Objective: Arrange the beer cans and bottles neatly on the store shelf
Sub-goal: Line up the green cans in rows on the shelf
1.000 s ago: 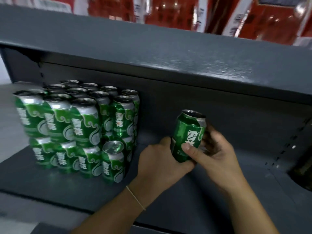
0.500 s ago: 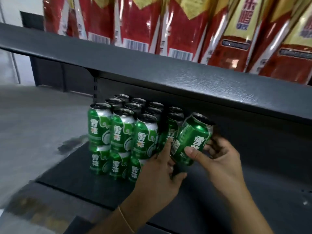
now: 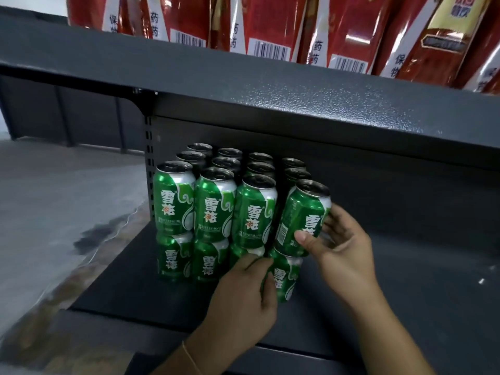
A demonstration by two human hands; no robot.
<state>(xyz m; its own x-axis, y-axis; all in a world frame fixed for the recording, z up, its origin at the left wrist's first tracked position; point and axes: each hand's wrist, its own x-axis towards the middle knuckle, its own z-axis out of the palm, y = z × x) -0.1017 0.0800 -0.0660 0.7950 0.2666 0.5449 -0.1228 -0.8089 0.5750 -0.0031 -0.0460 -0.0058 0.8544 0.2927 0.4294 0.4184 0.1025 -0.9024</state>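
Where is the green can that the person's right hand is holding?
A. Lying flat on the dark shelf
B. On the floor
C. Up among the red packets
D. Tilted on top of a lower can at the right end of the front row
D: the right hand grips the tilted can over the lower can, which the left hand steadies.

Light fell softly from above and in front, with speckled glare on the upper shelf [image 3: 311,104] and sheen on the red packets [image 3: 270,20]. Beneath it the recess lay dim, the rear cans [image 3: 230,155] in shadow. Straight edges bowed toward the corners. The hands were slightly soft; the floor [image 3: 54,198] smeared.
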